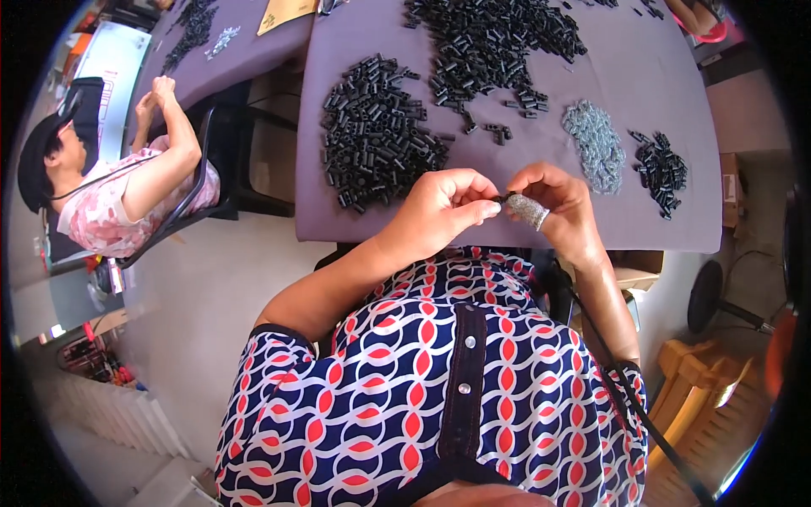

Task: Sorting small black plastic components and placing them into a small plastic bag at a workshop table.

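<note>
Close to the table's near edge, my left hand and my right hand meet fingertip to fingertip. Both pinch a small black part, mostly covered by the fingers. A grey, rough-looking wrap covers my right thumb. Just beyond my left hand lies a big heap of short black tubular pieces. Farther from me spreads another heap of black pieces. Past my right hand sits a pile of small silvery metal pieces, with a smaller pile of black parts to its right.
A purple-grey cloth covers the table. At left, another person sits on a black chair at a second table. A yellowish envelope lies at the far left. Yellow-orange plastic furniture stands low at right.
</note>
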Available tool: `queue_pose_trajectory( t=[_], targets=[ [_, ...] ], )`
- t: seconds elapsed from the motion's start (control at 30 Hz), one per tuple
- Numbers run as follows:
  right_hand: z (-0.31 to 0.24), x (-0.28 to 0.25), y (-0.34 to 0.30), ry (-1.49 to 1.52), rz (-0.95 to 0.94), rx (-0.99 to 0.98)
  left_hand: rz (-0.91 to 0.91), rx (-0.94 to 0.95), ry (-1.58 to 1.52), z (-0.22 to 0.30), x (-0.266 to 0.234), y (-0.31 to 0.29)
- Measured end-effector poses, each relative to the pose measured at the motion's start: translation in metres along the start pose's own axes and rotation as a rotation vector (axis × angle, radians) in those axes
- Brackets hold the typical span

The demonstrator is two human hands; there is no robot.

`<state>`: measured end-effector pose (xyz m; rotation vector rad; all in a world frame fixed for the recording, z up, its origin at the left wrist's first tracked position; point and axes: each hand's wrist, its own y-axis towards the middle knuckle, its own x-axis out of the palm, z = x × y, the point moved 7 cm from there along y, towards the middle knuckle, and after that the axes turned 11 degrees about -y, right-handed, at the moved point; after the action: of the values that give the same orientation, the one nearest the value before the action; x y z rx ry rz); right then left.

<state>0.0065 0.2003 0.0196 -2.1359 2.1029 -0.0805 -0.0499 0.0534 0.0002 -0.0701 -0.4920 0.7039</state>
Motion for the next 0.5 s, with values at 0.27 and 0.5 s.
queue_pose_trajectory(
  t=[0.27, 0.5],
  targets=[
    [0.003, -0.003, -0.009, 0.042, -0.019, -0.025, -0.027, -0.006, 0.065, -0.004, 0.009, 0.001],
    [-0.028, -0.001, -0.008, -0.414, -0.067, -0.222, -0.057, -0.090, 0.088, -0.008, 0.008, 0.001]
  ],
)
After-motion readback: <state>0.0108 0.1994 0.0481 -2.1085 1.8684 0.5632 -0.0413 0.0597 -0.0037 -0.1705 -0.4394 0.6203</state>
